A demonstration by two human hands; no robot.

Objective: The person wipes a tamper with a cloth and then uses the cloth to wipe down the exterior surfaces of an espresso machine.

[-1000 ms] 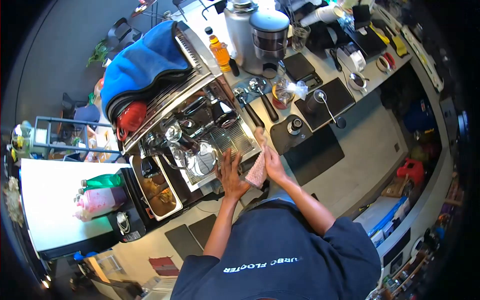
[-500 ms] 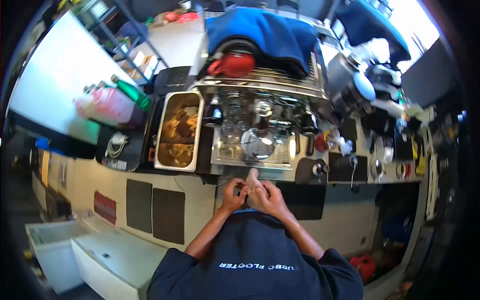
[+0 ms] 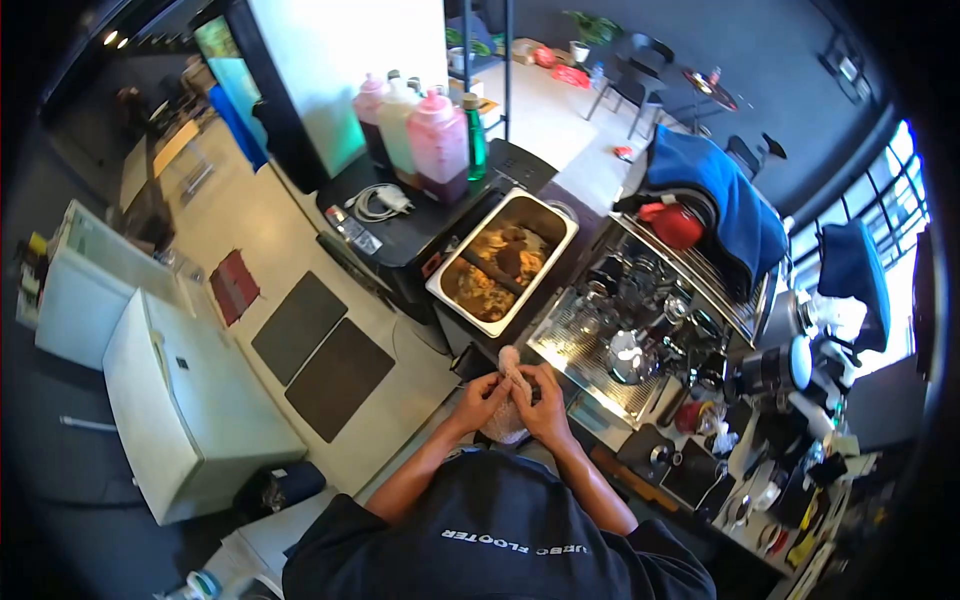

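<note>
A crumpled, pale, see-through plastic bag (image 3: 506,425) hangs from my two hands in front of my body. Its gathered neck stands up between my fingers; what it contains is too blurred to make out. My left hand (image 3: 482,402) pinches the bag from the left, fingers bent. On the other side, my right hand (image 3: 543,405) closes round the same neck with thumb and fingers. Just beyond my hands is a metal knock bin (image 3: 567,230) holding brown coffee grounds, with a dark bar across it. To its right stands an espresso machine (image 3: 545,340) with glassware on its drip tray.
Squeeze bottles (image 3: 438,140) and a green bottle (image 3: 474,138) stand on a black surface beside a coiled white cable (image 3: 378,203). A red cup (image 3: 676,226) and blue cloth (image 3: 710,190) top the machine. Dark mats (image 3: 340,378) lie on the floor; a white chest (image 3: 190,400) is at left.
My view and body have turned left, so the counter now runs diagonally. Both hands still hold the bag, whose lower part now shows below them.
</note>
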